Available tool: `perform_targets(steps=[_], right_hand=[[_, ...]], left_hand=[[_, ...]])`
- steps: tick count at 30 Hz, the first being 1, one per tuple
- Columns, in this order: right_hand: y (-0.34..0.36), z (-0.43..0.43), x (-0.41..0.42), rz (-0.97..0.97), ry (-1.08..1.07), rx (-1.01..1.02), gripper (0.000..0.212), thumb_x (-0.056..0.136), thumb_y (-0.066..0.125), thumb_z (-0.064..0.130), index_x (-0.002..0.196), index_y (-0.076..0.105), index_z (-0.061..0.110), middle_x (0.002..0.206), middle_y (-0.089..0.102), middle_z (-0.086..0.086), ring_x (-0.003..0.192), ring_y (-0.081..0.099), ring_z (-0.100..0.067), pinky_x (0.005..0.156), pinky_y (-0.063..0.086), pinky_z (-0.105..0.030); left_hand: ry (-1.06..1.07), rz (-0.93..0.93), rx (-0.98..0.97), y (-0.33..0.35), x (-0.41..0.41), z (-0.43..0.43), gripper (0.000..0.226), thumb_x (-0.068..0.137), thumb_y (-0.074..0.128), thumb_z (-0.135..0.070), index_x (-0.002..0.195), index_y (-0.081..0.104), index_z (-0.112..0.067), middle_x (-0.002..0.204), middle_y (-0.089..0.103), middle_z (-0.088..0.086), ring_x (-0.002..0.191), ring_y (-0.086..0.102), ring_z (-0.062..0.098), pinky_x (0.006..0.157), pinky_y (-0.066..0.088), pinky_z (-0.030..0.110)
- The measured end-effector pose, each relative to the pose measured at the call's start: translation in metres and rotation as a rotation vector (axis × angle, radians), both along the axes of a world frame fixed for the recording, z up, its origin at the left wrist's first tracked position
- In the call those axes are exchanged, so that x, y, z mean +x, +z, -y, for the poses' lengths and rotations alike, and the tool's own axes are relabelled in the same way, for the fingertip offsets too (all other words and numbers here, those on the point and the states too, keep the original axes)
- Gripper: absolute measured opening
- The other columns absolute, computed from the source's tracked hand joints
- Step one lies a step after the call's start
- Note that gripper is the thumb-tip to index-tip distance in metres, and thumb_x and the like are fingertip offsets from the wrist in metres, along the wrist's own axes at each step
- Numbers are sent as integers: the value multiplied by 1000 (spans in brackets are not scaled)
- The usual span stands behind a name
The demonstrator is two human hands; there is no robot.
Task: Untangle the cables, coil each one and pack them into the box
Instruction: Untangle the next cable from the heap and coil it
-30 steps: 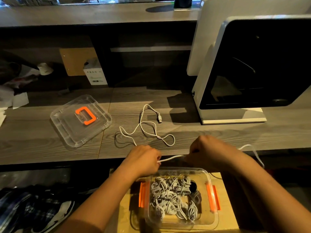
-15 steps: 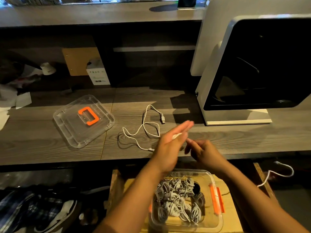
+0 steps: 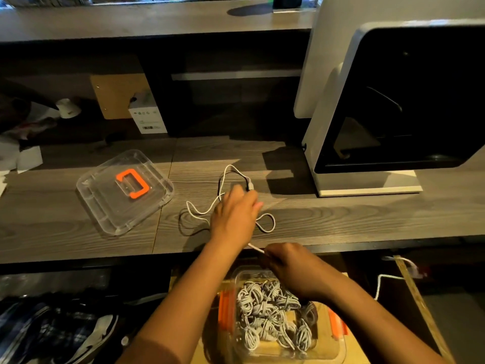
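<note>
Desk (image 3: 341, 219): grey wood-grain top, spans the whole view from 9 to 3 o'clock.

White machine (image 3: 330, 127): dark front window, stands on the desk at 2 o'clock.

Clear lid (image 3: 105, 206): lies flat on the desk at 9 o'clock, orange handle (image 3: 132, 182) up, well apart from the box.

Clear box (image 3: 338, 348): at 6 o'clock, below the desk's near edge, on a pale wooden surface. Uncovered, with orange latches on both short sides. Inside is a heap of coiled grey-white cables (image 3: 267, 311), bundles touching one another.

Left hand (image 3: 233, 216): at centre, back up, fingers stretched toward 1 o'clock over the loose cable. Cannot tell whether it grips the cable beneath it.

Right hand (image 3: 286, 261): at 5 o'clock from the left hand, above the box's far rim. Fingers curled, pinching a short taut stretch of the loose cable.

White cable (image 3: 267, 224): uncoiled on the desk at centre. One loop shows at 3 o'clock of the left hand, more slack at 9 o'clock. Its plug (image 3: 250, 186) lies just beyond the left fingertips, at 12 o'clock.
</note>
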State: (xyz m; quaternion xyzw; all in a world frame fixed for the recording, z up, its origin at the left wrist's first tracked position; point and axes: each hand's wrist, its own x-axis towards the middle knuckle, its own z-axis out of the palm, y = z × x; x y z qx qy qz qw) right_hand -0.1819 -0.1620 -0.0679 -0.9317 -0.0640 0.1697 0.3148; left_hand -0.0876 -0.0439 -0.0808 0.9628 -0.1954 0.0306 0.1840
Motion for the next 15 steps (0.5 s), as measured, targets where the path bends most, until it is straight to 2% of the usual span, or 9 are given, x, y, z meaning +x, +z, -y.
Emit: perform_targets(steps=[3, 7, 9, 12, 13, 15], right_hand=[[12, 16, 4, -56, 15, -69, 25, 97, 47, 32, 88, 66, 19, 75, 56, 5, 63, 47, -5, 57, 35, -23], [25, 30, 7, -19, -31, -88, 27, 94, 50, 41, 91, 70, 23, 82, 67, 4, 73, 58, -10, 69, 47, -34], [29, 35, 7, 41, -100, -90, 28, 94, 48, 41, 84, 67, 24, 73, 64, 4, 64, 55, -7, 62, 45, -30], [33, 46, 11, 142, -195, -94, 24, 94, 44, 41, 84, 62, 29, 61, 53, 9, 54, 45, -2, 53, 32, -20], [34, 49, 13, 176, -221, -85, 23, 94, 44, 41, 82, 60, 29, 59, 50, 10, 53, 44, -1, 52, 31, -21], [31, 52, 14, 259, -265, -51, 27, 93, 44, 41, 79, 61, 25, 59, 52, 7, 55, 48, -6, 53, 38, -29]], left_hand=[[53, -99, 79, -9, 3, -23, 36, 99, 33, -42, 106, 61, -20, 110, 58, 4, 99, 55, 26, 74, 39, 32], [-64, -209, 26, -9, 0, -35, 46, 95, 30, -53, 95, 64, -21, 102, 62, 2, 94, 57, 22, 70, 35, 29], [-147, -249, 83, -4, -4, -35, 46, 89, 28, -61, 95, 55, -24, 105, 57, -4, 96, 54, 16, 73, 34, 29], [-212, -303, 165, 2, -13, -28, 52, 79, 42, -71, 106, 50, -28, 113, 53, -9, 101, 52, 14, 79, 35, 30], [-222, -291, 199, 1, -17, -25, 50, 80, 48, -68, 110, 51, -27, 114, 55, -8, 103, 53, 16, 80, 36, 29], [-256, -244, 234, -1, -23, -18, 31, 89, 52, -45, 113, 55, -24, 116, 61, -2, 106, 56, 21, 82, 41, 30]])
